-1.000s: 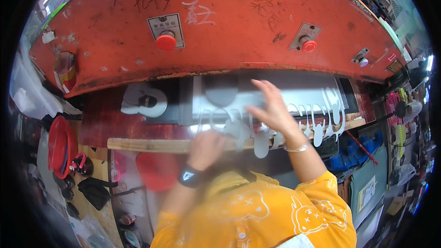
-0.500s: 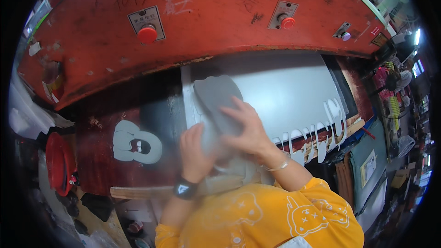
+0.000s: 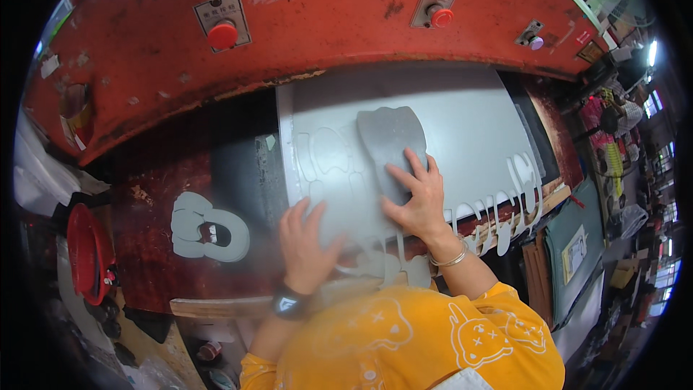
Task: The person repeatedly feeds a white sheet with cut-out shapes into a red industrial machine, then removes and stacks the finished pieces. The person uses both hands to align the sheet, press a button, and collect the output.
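Note:
A dark grey, shoe-sole-shaped block (image 3: 390,133) lies on a pale grey sheet (image 3: 469,123). My right hand (image 3: 420,198) is on the block's near right part, thumb by its narrow lower end and fingers bent over the right side. Beside it on the left, my left hand (image 3: 307,245) has its fingers spread at the sheet's near left edge, holding nothing. Cut outlines (image 3: 328,152) of curved shapes show in the sheet left of the block. Thin strips of cut sheet hang over the near edge.
Stacked grey cut pieces (image 3: 209,227) rest on the dark red table at left. A red machine beam (image 3: 325,22) with push buttons spans the far side. A wooden strip (image 3: 216,306) runs along the near edge. At far left stands a red round container (image 3: 90,253).
The block has moved right across the sheet with my right hand and turned more upright, uncovering cut outlines. My left hand has come a little nearer to me, apart from the block.

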The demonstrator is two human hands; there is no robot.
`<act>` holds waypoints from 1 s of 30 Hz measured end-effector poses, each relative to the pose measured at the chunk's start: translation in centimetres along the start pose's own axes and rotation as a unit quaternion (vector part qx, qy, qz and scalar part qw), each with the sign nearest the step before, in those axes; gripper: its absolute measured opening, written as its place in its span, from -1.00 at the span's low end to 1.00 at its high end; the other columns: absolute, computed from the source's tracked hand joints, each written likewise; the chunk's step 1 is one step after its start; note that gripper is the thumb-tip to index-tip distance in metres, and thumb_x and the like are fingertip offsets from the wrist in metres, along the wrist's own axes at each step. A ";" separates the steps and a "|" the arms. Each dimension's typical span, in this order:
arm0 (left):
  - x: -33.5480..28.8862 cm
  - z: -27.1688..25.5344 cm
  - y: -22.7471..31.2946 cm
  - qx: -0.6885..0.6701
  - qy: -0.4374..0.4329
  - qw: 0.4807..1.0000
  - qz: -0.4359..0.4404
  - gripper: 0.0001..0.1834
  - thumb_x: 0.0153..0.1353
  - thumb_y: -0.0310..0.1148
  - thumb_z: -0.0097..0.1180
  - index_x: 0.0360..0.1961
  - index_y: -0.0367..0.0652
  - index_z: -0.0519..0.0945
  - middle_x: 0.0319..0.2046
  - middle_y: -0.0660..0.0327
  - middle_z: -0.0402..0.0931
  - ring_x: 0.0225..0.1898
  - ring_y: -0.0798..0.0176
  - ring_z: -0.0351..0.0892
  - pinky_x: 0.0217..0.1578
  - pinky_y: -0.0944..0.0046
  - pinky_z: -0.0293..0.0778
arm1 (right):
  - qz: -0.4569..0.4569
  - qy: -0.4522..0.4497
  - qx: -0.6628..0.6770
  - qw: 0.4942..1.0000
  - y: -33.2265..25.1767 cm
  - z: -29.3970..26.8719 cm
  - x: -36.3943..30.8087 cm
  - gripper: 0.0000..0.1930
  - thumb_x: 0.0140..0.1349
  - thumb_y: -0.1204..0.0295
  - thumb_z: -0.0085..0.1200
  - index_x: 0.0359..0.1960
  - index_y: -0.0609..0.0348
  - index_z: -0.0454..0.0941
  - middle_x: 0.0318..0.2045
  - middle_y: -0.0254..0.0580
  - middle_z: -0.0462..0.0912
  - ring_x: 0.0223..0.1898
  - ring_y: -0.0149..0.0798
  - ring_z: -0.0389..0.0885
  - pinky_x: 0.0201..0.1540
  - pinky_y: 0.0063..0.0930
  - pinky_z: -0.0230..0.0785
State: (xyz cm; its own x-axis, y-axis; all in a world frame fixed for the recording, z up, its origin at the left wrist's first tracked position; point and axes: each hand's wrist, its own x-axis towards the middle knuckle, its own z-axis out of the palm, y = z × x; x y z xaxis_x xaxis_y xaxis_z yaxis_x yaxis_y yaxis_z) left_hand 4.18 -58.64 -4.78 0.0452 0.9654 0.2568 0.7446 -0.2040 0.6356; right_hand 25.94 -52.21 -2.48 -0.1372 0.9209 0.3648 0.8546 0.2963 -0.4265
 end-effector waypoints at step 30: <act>12.5 5.7 -2.3 -0.041 0.008 0.992 0.120 -0.80 -0.02 -0.34 0.31 -0.59 -0.19 0.54 -0.57 0.11 0.49 -0.48 -0.01 0.51 -0.45 0.13 0.42 | 0.160 0.502 0.074 0.847 28.3 -12.6 29.4 -0.13 0.29 0.01 -0.05 0.33 0.53 -0.12 0.36 0.38 -0.09 0.39 0.24 -0.13 0.43 -0.08 -0.26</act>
State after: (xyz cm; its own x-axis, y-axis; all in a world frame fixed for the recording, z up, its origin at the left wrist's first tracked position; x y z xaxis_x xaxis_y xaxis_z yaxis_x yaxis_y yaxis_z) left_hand 6.80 -45.18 -7.21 0.2038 0.8852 0.4183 0.6567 -0.4404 0.6121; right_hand 52.41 -19.93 6.64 0.6479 0.3021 0.6993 0.6854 0.1694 -0.7082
